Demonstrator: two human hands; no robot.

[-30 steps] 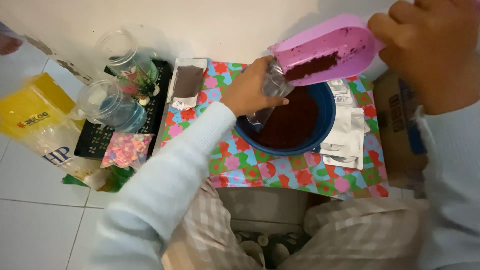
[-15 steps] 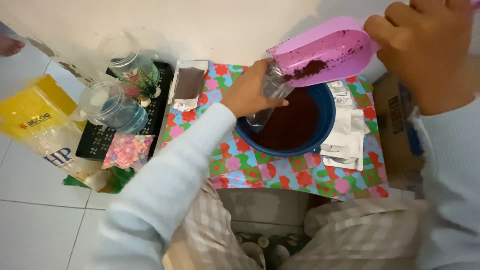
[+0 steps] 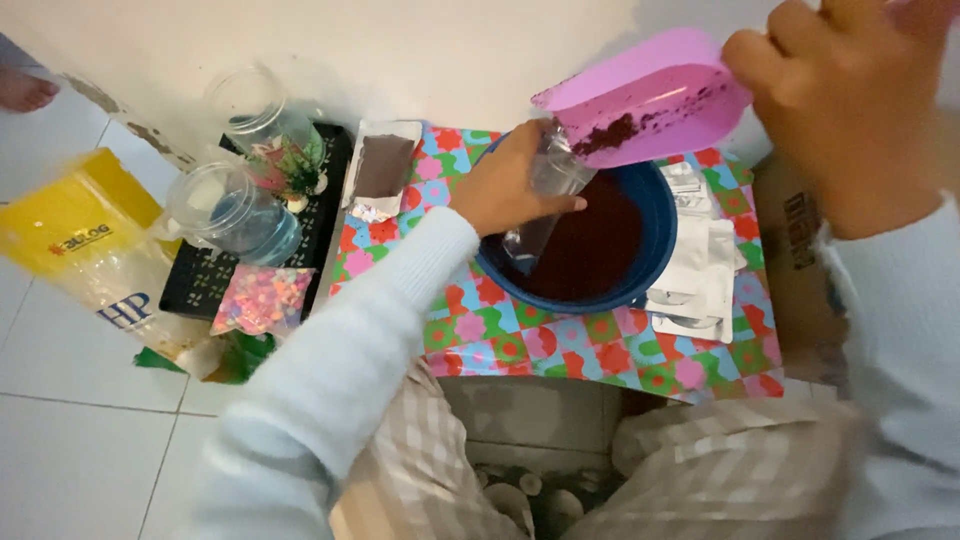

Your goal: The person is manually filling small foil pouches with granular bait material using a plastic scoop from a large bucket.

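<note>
Centrally, a round blue basin point(image 3: 655, 215) is seen on a low surface covered by a glossy cloth point(image 3: 520, 335) printed with bright flowers in red, green, pink and blue squares. The basin is filled with dark brown, crumbly soil point(image 3: 590, 245). A clear plastic bag point(image 3: 545, 195), thin and crinkled, is held over the basin's 10 o'clock rim by the left hand point(image 3: 505, 185), whose fingers are wrapped closed around the bag's neck. A pink plastic scoop point(image 3: 640, 95), smooth and shovel-shaped, is held tilted just above the bag's mouth by the right hand point(image 3: 850, 110), which is clenched on its handle end; a small clump of soil lies at the scoop's lower lip.

At the basin's 3 o'clock, silvery foil pouches point(image 3: 700, 270) are stacked flat, touching its rim. A brown cardboard box point(image 3: 795, 260) stands beyond them, at the cloth's edge. At 9 o'clock a shallow white tray point(image 3: 385, 165) holding brown powder is laid on the cloth. Farther towards 9 o'clock, a black perforated tray point(image 3: 200, 285) bears two clear round jars point(image 3: 235, 210), a small green artificial plant point(image 3: 290, 165) and a bag of multicoloured pebbles point(image 3: 262, 300). A yellow and clear plastic sack point(image 3: 80, 235) lies on the white floor tiles at the far 9 o'clock. The path between scoop and bag is unobstructed; the bag's lower end is hidden behind the basin's rim.
</note>
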